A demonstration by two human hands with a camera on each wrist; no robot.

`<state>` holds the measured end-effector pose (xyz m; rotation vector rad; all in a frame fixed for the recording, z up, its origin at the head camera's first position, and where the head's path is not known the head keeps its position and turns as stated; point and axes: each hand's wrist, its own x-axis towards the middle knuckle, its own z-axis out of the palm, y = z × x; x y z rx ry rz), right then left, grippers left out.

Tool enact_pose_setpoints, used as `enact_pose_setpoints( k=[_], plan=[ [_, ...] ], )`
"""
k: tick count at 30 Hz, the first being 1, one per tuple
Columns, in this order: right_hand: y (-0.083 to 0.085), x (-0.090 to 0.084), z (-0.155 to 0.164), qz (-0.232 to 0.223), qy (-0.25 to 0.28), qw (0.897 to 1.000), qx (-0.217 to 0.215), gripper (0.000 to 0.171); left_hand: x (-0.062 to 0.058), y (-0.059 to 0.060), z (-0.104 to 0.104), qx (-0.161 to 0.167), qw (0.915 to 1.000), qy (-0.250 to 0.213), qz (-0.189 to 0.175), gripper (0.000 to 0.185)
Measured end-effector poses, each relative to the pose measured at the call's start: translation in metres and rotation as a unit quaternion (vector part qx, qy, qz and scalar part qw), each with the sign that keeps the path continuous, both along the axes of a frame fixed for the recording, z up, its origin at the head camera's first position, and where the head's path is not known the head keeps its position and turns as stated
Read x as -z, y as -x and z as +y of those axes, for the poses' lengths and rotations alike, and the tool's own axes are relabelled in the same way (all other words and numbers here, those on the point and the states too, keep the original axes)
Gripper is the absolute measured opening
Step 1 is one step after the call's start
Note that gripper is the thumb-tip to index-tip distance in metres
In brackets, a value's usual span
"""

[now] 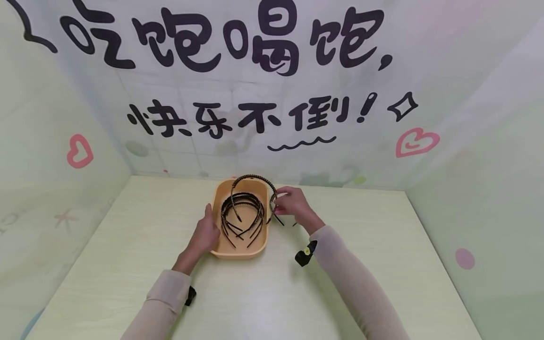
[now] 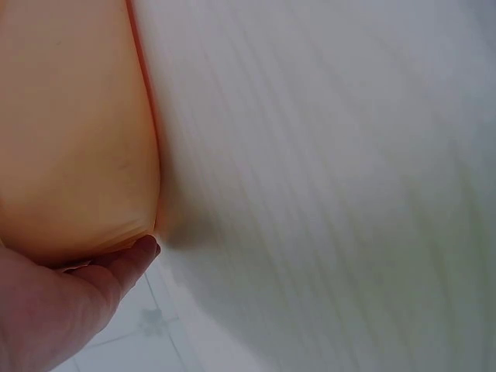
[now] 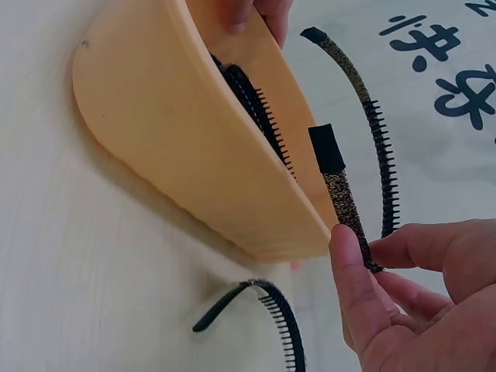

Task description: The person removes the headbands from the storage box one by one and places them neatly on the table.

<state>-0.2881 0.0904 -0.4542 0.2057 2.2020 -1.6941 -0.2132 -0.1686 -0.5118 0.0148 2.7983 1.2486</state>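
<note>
A pale green table (image 1: 127,264) stands in a corner hung with cloth printed with black characters and pink hearts. On it sits an orange tray (image 1: 216,198) holding several black toothed headbands (image 1: 242,212). The left hand (image 1: 205,233) rests against the tray's left wall, thumb on the rim, bracing it rather than clasping anything; the left wrist view shows a fingertip pressed to the orange wall. The right hand (image 1: 293,203) pinches one leg of a speckled headband (image 1: 253,178) between thumb and fingers (image 3: 349,271), its arch standing up over the far end of the tray, its other leg reaching down inside. Another black headband (image 3: 267,310) lies on the table just beside the tray's right wall. To handle the held band well, it seems wise to keep the pinch low on the leg, move it straight so its teeth do not catch the bands below, and hold the tray steady.
</note>
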Motion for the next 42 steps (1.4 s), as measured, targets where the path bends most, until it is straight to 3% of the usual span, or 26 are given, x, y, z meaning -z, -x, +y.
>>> enact_pose_setpoints(
  k=[19,42],
  plan=[
    [0.002,0.006,0.049,-0.001,-0.002,1.000,0.025,0.043,-0.001,-0.001,0.000,-0.003,1.0000,0.006,0.003,0.072],
    [0.003,0.021,0.105,0.010,-0.045,0.997,0.058,0.043,0.000,0.000,-0.001,-0.004,1.0000,0.005,-0.004,0.073]
  ],
)
